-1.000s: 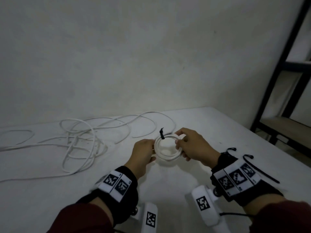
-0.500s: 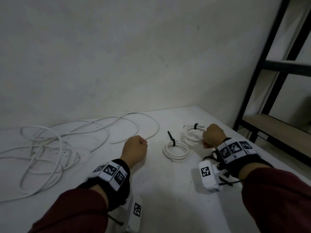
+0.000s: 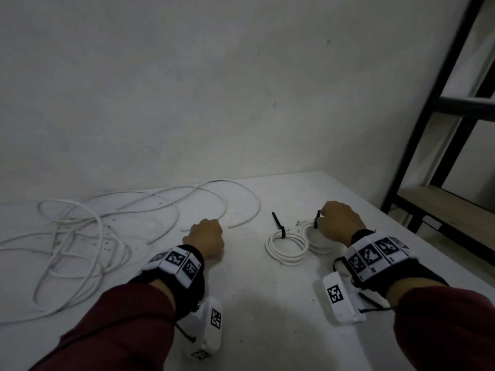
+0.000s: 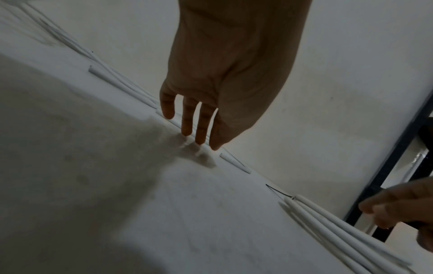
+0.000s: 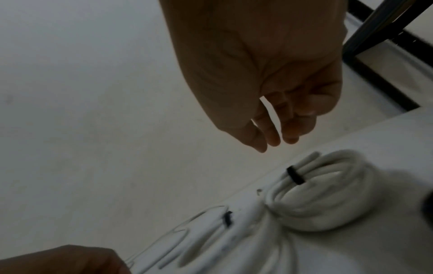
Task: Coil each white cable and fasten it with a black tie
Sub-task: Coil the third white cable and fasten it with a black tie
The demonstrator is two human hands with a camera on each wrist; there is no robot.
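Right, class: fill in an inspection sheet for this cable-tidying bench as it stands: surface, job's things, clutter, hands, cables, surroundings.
Surface: white table, faint specks.
Job's things: two tied coils side by side, the left coil and the right coil, each with a black tie.
Clutter: nothing seen.
Hands: left hand reaches down to a loose cable, holding nothing; right hand hangs over the right coil, fingers loosely curled, holding nothing.
Cables: loose white cables tangled at the left, uncoiled.
Surroundings: bare wall; black shelf frame on the right.
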